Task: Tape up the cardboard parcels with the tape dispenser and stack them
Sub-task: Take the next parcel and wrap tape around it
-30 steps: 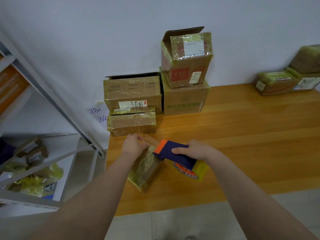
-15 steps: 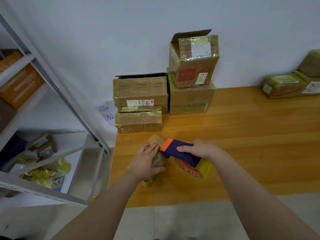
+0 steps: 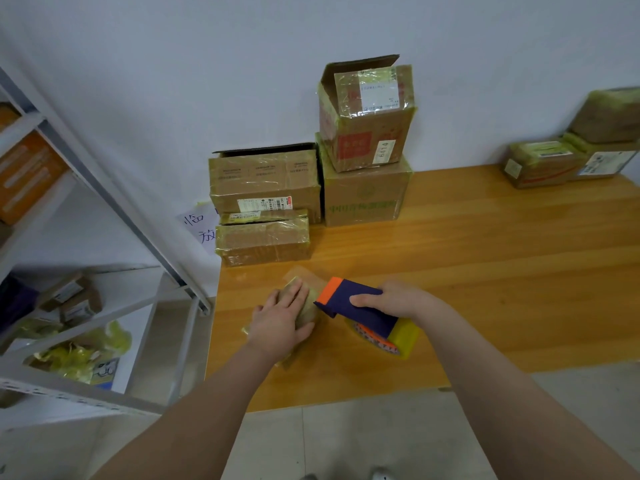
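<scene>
**Inspector:** When this moment was recorded, your left hand (image 3: 280, 323) lay on the parcel (image 3: 309, 308). Your fingers were stretched across its top and your thumb was hooked round its right side. You held it down on the table (image 3: 485, 271), near the front left corner.

**Operator:** And the dispenser?

**Inspector:** Your right hand (image 3: 391, 301) gripped the dispenser (image 3: 356, 303), with the fingers wrapped over its blue body. Its orange end met the parcel's right side. Whether tape had been laid there, I could not tell. The yellow roll (image 3: 403, 337) hung below your wrist, close to the table.

**Operator:** Where were the other boxes?

**Inspector:** They were by the wall. A low box (image 3: 263, 240) stood at the table's left edge, with a wide box (image 3: 265, 183) behind it. Just to the right, a square box (image 3: 363, 199) carried a top box (image 3: 367, 123) whose flap stood open. The far boxes (image 3: 543, 164) sat at the right end, well apart from your hands. A shelf (image 3: 114, 199) stood left of the table.
</scene>
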